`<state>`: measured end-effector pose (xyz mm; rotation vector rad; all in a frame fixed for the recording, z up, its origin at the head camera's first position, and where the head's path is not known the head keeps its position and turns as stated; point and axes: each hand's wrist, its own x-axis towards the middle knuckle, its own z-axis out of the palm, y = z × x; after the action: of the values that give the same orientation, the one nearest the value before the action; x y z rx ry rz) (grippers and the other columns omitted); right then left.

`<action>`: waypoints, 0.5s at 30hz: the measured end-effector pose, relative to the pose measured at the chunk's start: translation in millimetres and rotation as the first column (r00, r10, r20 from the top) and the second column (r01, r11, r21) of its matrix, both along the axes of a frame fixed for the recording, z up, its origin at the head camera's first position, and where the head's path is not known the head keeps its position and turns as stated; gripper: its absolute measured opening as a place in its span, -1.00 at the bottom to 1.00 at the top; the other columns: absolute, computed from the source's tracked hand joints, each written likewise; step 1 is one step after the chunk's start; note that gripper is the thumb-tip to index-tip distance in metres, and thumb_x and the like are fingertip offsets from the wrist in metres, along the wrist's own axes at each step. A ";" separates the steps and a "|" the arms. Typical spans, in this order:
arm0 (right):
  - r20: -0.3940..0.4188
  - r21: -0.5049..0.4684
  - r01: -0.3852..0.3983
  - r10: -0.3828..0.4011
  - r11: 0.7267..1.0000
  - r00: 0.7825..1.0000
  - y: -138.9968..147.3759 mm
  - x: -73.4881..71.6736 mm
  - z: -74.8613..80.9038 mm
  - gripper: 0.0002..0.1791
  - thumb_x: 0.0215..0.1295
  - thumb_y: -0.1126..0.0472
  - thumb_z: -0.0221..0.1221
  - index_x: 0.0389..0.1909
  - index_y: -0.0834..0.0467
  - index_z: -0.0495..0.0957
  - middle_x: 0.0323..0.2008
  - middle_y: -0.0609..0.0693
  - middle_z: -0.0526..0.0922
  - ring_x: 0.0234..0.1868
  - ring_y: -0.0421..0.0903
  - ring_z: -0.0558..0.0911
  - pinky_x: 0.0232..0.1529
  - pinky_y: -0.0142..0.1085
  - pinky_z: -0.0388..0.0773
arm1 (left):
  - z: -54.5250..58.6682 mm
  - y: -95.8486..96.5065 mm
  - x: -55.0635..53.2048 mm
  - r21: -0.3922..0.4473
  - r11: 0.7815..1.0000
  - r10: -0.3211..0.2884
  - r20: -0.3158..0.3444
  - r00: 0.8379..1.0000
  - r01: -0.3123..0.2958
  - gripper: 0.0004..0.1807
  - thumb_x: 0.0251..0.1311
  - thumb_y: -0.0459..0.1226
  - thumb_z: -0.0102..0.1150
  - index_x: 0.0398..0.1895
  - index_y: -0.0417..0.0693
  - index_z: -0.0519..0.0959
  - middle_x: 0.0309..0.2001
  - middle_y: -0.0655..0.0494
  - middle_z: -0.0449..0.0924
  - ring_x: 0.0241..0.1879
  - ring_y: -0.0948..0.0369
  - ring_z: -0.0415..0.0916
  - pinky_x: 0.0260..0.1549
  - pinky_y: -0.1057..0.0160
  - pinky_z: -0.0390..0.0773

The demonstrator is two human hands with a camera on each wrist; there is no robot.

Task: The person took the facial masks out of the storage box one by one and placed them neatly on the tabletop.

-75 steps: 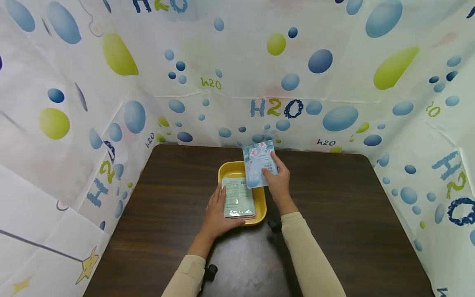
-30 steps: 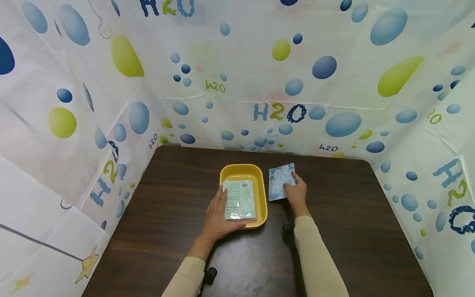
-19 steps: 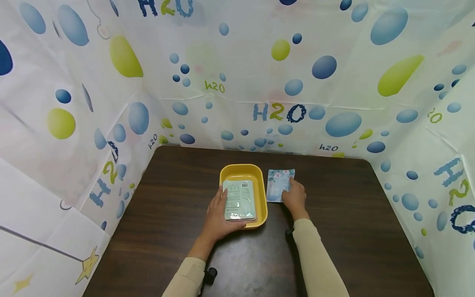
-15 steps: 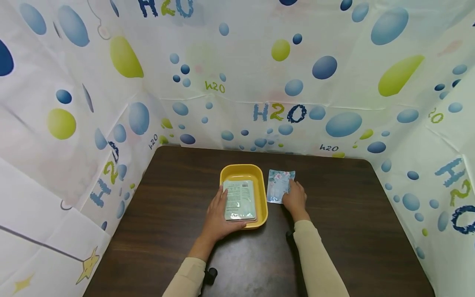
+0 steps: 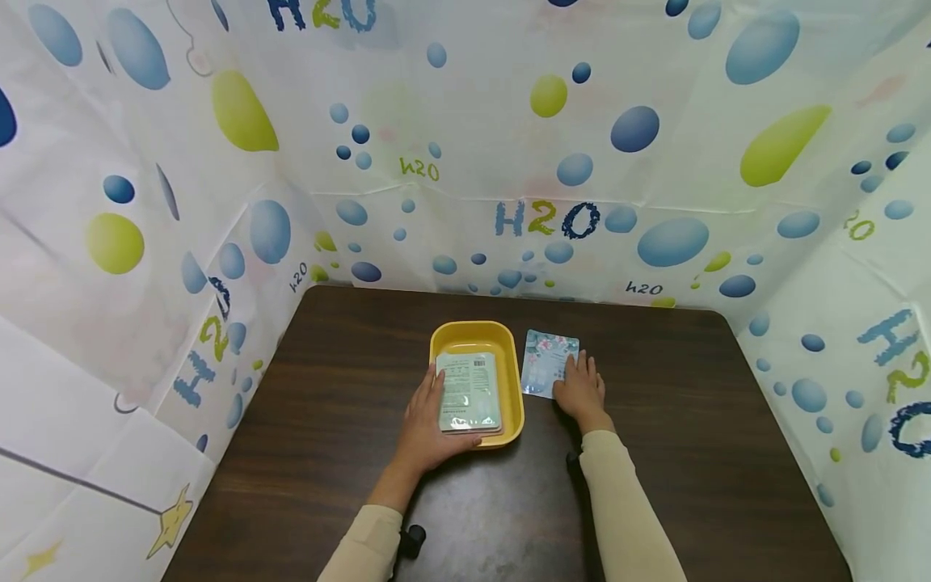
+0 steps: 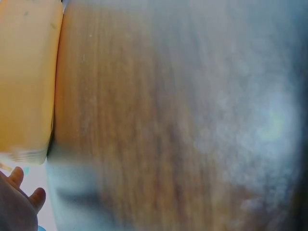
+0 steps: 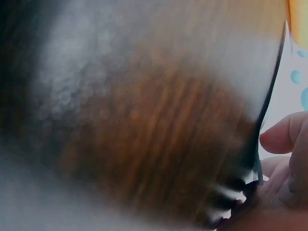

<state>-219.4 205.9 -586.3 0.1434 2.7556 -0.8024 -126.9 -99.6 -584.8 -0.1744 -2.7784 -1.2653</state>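
A light-blue flat sachet with a flower print [image 5: 548, 364] lies on the table, just right of the yellow tray [image 5: 512, 380]. My right hand [image 5: 582, 390] rests at its lower right, fingers straight and thumb on its edge. Inside the tray, pale green flat packets [image 5: 469, 394] lie in a stack. My left hand [image 5: 429, 420] rests against the tray's front left corner, index finger along the left rim and thumb along the front. The tray also shows in the left wrist view, with some fingertips [image 6: 29, 187] near its end. The right thumb [image 7: 279, 137] appears in the right wrist view.
The dark brown wooden table [image 5: 327, 388] stands against a white curtain with blue and green spots [image 5: 465, 105]. Small black wrist devices [image 5: 414, 540] sit at the sleeves. Both wrist views are partly blurred.
The right hand has carried the blue sachet out from above the tray to the right and laid it on the table. Its fingers have since straightened. The left hand stays at the tray.
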 end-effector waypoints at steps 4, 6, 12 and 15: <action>-0.007 -0.020 0.012 -0.012 1.000 1.000 0.0 1.4 -3.9 -0.18 0.38 0.16 -0.21 0.64 0.24 -0.15 0.65 0.27 -0.39 0.65 0.25 -0.39 0.56 0.27 -0.38 | -1.3 0.1 -0.5 0.017 1.000 -0.004 -0.002 1.000 0.004 0.44 -0.36 0.32 0.60 0.65 0.11 0.06 0.68 0.17 -0.16 0.56 -0.15 0.05 0.42 -0.36 0.14; -0.013 -0.036 0.020 -0.021 0.999 1.000 0.0 2.1 -5.3 -0.18 0.38 0.16 -0.21 0.64 0.22 -0.16 0.65 0.26 -0.39 0.66 0.24 -0.40 0.56 0.25 -0.40 | -1.4 0.0 -0.6 0.031 0.999 -0.005 0.003 1.000 0.005 0.44 -0.37 0.31 0.60 0.65 0.12 0.06 0.68 0.18 -0.16 0.57 -0.15 0.05 0.42 -0.36 0.14; -0.028 -0.060 0.029 -0.030 0.998 0.999 0.0 4.6 -7.6 -0.18 0.39 0.15 -0.20 0.65 0.19 -0.16 0.66 0.22 -0.39 0.66 0.21 -0.41 0.57 0.23 -0.43 | -1.7 -2.2 0.6 0.055 0.998 -0.006 0.029 1.000 0.004 0.46 -0.40 0.30 0.63 0.65 0.19 0.04 0.68 0.27 -0.21 0.58 -0.11 0.02 0.42 -0.36 0.16; -0.025 -0.055 0.031 -0.032 0.998 0.999 0.5 5.8 -9.3 -0.17 0.40 0.14 -0.19 0.65 0.20 -0.18 0.65 0.23 -0.40 0.66 0.22 -0.42 0.57 0.23 -0.44 | -2.0 -2.6 0.2 0.059 0.998 -0.012 0.033 0.999 0.010 0.46 -0.40 0.30 0.63 0.65 0.19 0.04 0.68 0.27 -0.21 0.58 -0.10 0.03 0.40 -0.36 0.20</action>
<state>-213.7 206.3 -595.6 0.1673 2.7590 -0.8925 -126.7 -102.2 -586.9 -0.1658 -2.7671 -1.3635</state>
